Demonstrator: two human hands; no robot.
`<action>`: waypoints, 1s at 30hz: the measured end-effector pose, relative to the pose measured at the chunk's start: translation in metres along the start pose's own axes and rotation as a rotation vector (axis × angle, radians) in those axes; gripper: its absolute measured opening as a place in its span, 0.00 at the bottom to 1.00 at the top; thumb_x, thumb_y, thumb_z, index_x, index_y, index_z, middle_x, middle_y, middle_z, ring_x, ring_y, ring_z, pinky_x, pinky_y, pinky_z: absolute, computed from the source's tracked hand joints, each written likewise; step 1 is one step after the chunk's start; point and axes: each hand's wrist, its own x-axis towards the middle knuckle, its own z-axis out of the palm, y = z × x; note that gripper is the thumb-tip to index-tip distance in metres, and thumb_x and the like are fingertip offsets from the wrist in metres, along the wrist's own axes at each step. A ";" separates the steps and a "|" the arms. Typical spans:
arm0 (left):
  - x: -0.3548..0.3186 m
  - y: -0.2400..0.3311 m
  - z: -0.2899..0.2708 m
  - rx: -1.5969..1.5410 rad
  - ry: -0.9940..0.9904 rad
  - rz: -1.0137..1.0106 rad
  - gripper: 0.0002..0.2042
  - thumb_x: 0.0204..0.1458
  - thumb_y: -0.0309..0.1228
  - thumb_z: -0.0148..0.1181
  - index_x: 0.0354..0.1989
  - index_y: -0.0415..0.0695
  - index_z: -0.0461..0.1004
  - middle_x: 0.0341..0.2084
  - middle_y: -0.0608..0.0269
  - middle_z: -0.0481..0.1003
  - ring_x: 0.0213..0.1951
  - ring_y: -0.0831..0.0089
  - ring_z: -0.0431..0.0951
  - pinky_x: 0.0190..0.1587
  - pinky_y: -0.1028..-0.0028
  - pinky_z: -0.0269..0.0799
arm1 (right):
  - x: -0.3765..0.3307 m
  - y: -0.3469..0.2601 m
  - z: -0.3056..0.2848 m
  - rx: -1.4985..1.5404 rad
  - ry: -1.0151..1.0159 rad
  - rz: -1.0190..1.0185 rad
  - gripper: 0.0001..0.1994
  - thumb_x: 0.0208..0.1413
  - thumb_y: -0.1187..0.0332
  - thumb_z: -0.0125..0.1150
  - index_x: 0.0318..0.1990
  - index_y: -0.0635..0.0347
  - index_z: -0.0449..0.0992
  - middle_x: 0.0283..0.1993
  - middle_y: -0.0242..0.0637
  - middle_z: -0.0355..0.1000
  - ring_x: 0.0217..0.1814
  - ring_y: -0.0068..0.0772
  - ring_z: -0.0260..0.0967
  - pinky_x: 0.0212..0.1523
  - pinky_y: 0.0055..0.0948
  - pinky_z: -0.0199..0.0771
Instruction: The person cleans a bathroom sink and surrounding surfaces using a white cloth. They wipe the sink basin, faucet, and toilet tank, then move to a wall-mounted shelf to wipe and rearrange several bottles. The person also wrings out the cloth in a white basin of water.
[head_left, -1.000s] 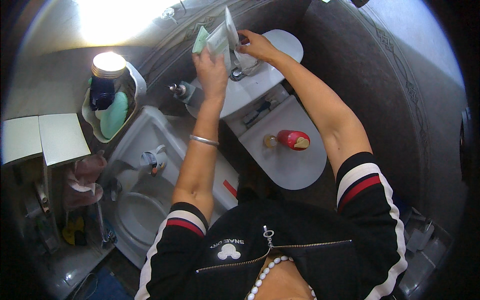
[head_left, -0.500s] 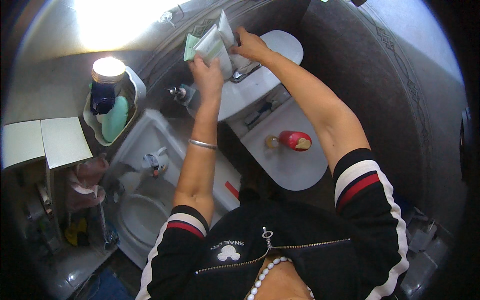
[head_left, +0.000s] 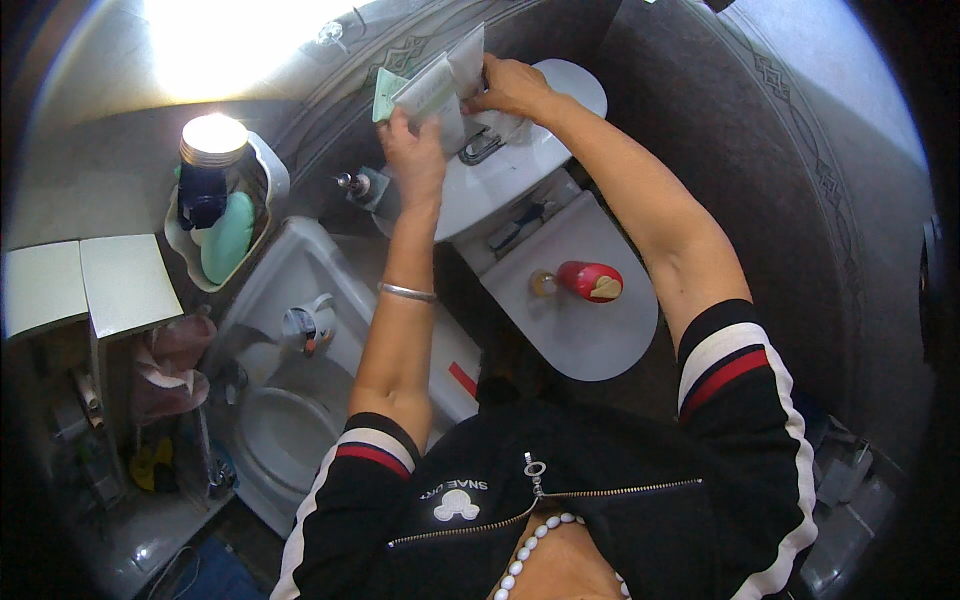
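Above the white toilet tank, my left hand is closed round the lower part of a white squeeze tube. A pale green tube stands right beside it, against the fingertips. My right hand is closed on another white squeeze tube, whose flat end points up and leans against the first. Its fingertips are partly hidden behind that tube. Just below them, a dark-rimmed flush button shows on the tank top. A small pump bottle is left of my left wrist.
A red bottle and a small amber-coloured jar sit on the toilet lid. On the left is a white washbasin with a cup in it. A corner tray holds a lit lamp and a green container.
The tube in my right hand has shifted slightly right and turned, showing more of its broad face. My right hand has moved a little rightward. My left hand is almost still.
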 end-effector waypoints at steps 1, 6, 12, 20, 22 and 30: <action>0.001 0.002 -0.002 -0.014 -0.001 0.003 0.18 0.42 0.26 0.56 0.43 0.34 0.65 0.41 0.47 0.64 0.46 0.53 0.64 0.49 0.64 0.59 | 0.000 0.000 -0.002 0.007 -0.007 -0.013 0.34 0.31 0.50 0.68 0.45 0.63 0.65 0.42 0.48 0.71 0.46 0.48 0.68 0.44 0.38 0.67; 0.001 0.003 -0.001 0.000 0.034 0.026 0.17 0.43 0.26 0.56 0.42 0.34 0.65 0.40 0.48 0.64 0.46 0.53 0.65 0.49 0.63 0.59 | 0.004 0.005 -0.001 0.188 -0.012 -0.105 0.35 0.35 0.55 0.68 0.51 0.63 0.63 0.46 0.49 0.69 0.46 0.46 0.68 0.46 0.35 0.66; 0.003 -0.007 -0.001 -0.029 0.033 0.055 0.17 0.43 0.26 0.56 0.43 0.34 0.64 0.42 0.48 0.63 0.46 0.52 0.65 0.49 0.63 0.59 | -0.009 -0.009 -0.010 0.280 -0.067 -0.012 0.31 0.37 0.59 0.67 0.51 0.60 0.65 0.42 0.47 0.70 0.43 0.42 0.69 0.46 0.33 0.66; 0.002 -0.001 -0.003 0.071 0.041 0.073 0.20 0.43 0.29 0.57 0.45 0.34 0.64 0.41 0.44 0.64 0.45 0.51 0.65 0.48 0.63 0.60 | -0.003 -0.001 0.003 0.287 0.035 -0.020 0.28 0.37 0.60 0.66 0.48 0.61 0.68 0.44 0.46 0.71 0.46 0.43 0.68 0.47 0.35 0.66; 0.001 0.003 -0.005 0.096 0.048 0.049 0.20 0.43 0.29 0.57 0.45 0.34 0.64 0.40 0.44 0.64 0.45 0.51 0.65 0.48 0.63 0.60 | -0.005 0.001 0.004 0.289 0.061 -0.023 0.28 0.37 0.59 0.66 0.48 0.61 0.67 0.45 0.46 0.70 0.46 0.44 0.68 0.47 0.35 0.66; -0.005 0.018 -0.007 0.132 0.103 0.067 0.19 0.45 0.27 0.53 0.46 0.31 0.62 0.41 0.42 0.62 0.45 0.49 0.64 0.48 0.62 0.60 | -0.032 0.001 -0.013 0.105 0.040 -0.014 0.29 0.39 0.52 0.65 0.47 0.61 0.67 0.42 0.46 0.71 0.43 0.46 0.69 0.42 0.35 0.69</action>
